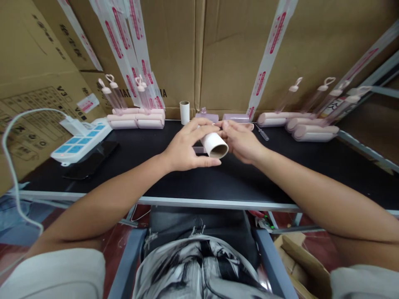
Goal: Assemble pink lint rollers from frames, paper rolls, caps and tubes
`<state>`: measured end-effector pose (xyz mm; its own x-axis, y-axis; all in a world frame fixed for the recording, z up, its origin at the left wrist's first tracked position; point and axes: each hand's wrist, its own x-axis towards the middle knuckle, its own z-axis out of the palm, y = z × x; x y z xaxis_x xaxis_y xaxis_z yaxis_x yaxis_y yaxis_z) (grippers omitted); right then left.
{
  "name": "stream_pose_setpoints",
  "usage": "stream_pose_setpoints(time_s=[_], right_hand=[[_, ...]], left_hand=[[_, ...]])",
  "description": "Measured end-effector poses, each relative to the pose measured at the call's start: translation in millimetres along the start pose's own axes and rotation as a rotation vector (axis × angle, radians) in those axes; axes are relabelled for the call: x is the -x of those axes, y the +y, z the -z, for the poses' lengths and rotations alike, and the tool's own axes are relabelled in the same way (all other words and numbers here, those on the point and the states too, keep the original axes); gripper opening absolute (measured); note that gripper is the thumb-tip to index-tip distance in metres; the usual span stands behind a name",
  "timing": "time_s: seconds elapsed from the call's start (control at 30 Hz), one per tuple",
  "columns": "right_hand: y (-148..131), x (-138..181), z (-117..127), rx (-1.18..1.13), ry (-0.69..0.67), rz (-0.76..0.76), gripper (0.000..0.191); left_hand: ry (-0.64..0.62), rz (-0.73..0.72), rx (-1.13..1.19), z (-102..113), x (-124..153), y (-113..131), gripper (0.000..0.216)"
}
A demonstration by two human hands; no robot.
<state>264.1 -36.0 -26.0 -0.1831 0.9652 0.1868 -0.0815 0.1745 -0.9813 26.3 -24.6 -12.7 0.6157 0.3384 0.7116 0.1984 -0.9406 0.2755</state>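
Observation:
My left hand point(186, 145) curls over a short white cardboard tube point(212, 143), its open end tilted toward me. The thumb stretches out beneath the tube. Close to the tube's far end is my right hand point(245, 141), thumb and fingers pressed together; whatever they pinch is hidden. A pinkish see-through piece point(199, 150) shows partly below the tube. Behind my hands lie two lilac cylinders point(236, 118), one partly covered by my fingers. A second white tube point(185, 113) stands upright at the back. To the right of my right hand lies a small screwdriver point(262, 133).
Several pink cases with clear heart-topped tubes stand at the back left point(151, 118) and right point(314, 133). A white power strip point(82, 141) and a dark phone point(92, 160) lie left on the black table point(218, 187). Cardboard boxes point(230, 54) wall the back.

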Motion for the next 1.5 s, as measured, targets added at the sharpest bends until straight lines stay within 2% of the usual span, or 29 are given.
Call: stream_pose_setpoints(time_s=[0.03,0.13,0.2,0.3,0.4,0.57,0.7,0.83,0.93,1.03,1.1,1.3,1.5], right_hand=[[1,-7,13,0.165,0.037,0.05,0.039],[9,-26,56,0.865,0.167,0.249,0.016],[15,-36,76,1.156,0.161,0.22,0.025],[23,-45,87,1.384,0.057,0.106,0.032],[26,-49,84,1.49,0.005,0.003,0.025],[23,-48,83,1.478,0.007,-0.043,0.018],[18,-42,85,1.392,-0.047,-0.023,0.029],[16,-34,78,1.237,-0.048,0.157,0.022],[12,-28,64,0.937,0.035,0.27,0.02],[4,-16,44,0.62,0.069,0.39,0.028],[-3,-4,28,0.544,0.09,0.512,0.036],[-15,26,-5,0.733,0.101,0.748,0.031],[-13,24,-3,0.829,0.072,0.783,0.041]], left_hand=[[0.033,0.02,-0.009,2,-1,-2,0.081],[0.109,0.164,-0.018,8,-1,-14,0.083],[0.133,0.268,-0.015,11,-1,-23,0.088],[0.151,0.328,-0.017,13,-1,-29,0.092],[0.171,0.311,-0.033,15,-2,-28,0.093],[0.147,0.302,-0.016,16,-3,-23,0.091],[0.134,0.289,0.001,16,-2,-26,0.088],[0.116,0.304,-0.015,15,0,-28,0.086],[0.107,0.309,-0.066,14,1,-27,0.083],[0.1,0.347,-0.174,10,2,-23,0.077],[0.09,0.371,-0.264,7,2,-19,0.075],[0.028,0.418,-0.331,0,1,-2,0.076],[-0.03,0.436,-0.296,0,2,3,0.086]])
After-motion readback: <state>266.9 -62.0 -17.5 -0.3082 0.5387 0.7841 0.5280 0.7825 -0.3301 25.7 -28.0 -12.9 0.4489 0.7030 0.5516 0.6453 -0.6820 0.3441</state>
